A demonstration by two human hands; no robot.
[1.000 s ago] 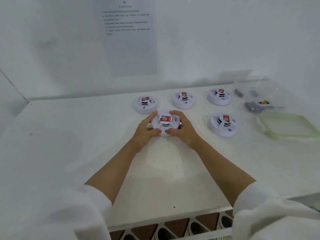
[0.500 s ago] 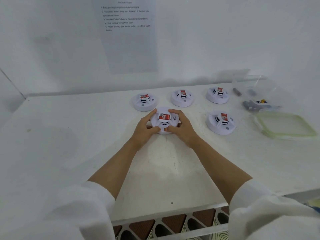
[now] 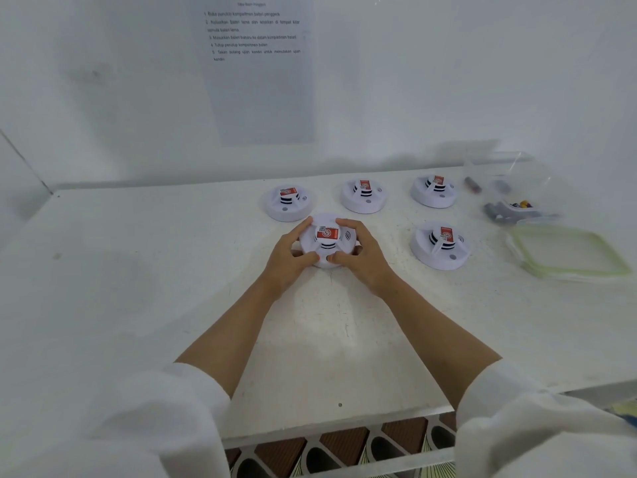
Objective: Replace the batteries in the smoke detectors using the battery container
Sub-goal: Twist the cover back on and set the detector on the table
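A white round smoke detector [image 3: 326,240] with a red label sits on the white table [image 3: 172,288] in the middle. My left hand [image 3: 291,258] grips its left side and my right hand [image 3: 362,257] grips its right side, thumbs on the near edge. Three more detectors stand in a row behind: one at the left [image 3: 289,203], one in the middle [image 3: 363,195], one at the right [image 3: 434,191]. A further detector [image 3: 440,245] lies to the right. A clear battery container [image 3: 506,188] with several batteries stands at the far right.
The container's green-rimmed lid [image 3: 568,253] lies flat at the right, near the table edge. A printed instruction sheet [image 3: 256,63] hangs on the back wall. The table's front edge [image 3: 337,420] runs close to my sleeves, with a patterned floor below.
Both hands keep hold of the middle detector. The view has tilted slightly, so everything sits a little lower than in the frame before; the detector itself has hardly turned.
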